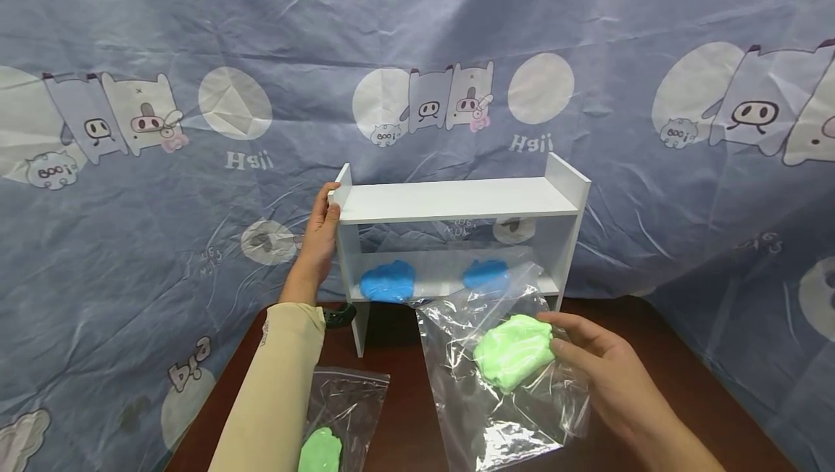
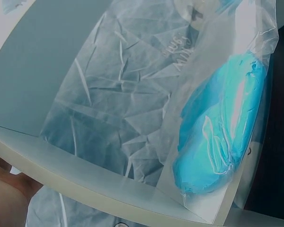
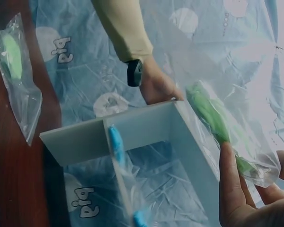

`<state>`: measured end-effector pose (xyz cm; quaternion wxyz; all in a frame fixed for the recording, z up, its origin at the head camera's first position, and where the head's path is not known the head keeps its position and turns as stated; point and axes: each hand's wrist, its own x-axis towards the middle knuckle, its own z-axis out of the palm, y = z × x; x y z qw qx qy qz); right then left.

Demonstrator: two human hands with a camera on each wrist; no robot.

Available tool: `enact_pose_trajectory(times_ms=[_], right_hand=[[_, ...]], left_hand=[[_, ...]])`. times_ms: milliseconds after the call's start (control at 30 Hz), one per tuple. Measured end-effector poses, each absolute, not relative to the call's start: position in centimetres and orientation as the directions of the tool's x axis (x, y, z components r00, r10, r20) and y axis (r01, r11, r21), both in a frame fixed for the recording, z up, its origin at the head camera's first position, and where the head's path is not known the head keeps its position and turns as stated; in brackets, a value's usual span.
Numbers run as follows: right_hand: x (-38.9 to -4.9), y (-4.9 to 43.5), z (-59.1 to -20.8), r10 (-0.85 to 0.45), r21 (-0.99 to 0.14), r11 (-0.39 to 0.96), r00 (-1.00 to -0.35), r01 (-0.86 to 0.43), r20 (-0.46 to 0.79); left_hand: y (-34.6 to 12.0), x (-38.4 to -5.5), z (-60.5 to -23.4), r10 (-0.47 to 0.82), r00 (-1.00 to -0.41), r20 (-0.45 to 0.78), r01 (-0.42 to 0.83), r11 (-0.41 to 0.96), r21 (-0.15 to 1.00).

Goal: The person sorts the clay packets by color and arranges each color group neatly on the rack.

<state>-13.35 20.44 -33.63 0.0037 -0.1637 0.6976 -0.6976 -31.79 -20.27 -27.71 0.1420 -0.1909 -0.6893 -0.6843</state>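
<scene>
A small white two-tier shelf (image 1: 457,200) stands on the dark table. My left hand (image 1: 321,229) grips the top of its left side panel. In front of the shelf's right half, my right hand (image 1: 603,363) pinches a clear zip bag (image 1: 457,378) holding a lump of green clay (image 1: 515,350); in the right wrist view the green clay (image 3: 210,111) lies just beyond the fingers. On the lower board sit two bagged lumps of blue clay, one at the left (image 1: 388,281) and one at the right (image 1: 485,275), the latter partly behind the held bag.
Another clear bag with green clay (image 1: 321,450) lies on the table (image 1: 404,414) at the front left, partly hidden by my left sleeve (image 1: 277,378). A blue-grey cartoon-print cloth (image 1: 274,44) hangs behind and around the table. The upper board has low side walls.
</scene>
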Motion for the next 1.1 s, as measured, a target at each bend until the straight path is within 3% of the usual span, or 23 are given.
enact_pose_trajectory(times_ms=[333,767,1100], right_hand=[[-15.9,19.5,-29.9,-0.211,-0.962,-0.065,-0.939,-0.264,0.272],[-19.9,17.1,-27.2,-0.171,-0.928,-0.287,-0.941,-0.236,0.292],[-22.8,16.0,-25.6,-0.16,-0.921,-0.318,-0.945,-0.225,0.286]], left_hand=[[-20.5,-31.9,-27.7,0.062,-0.885,0.461,0.462,-0.005,0.887],[-20.6,-31.9,-27.6,0.088,-0.886,0.454,0.459,0.047,0.887],[-20.5,-31.6,-27.4,0.07,-0.894,0.442,0.446,0.081,0.891]])
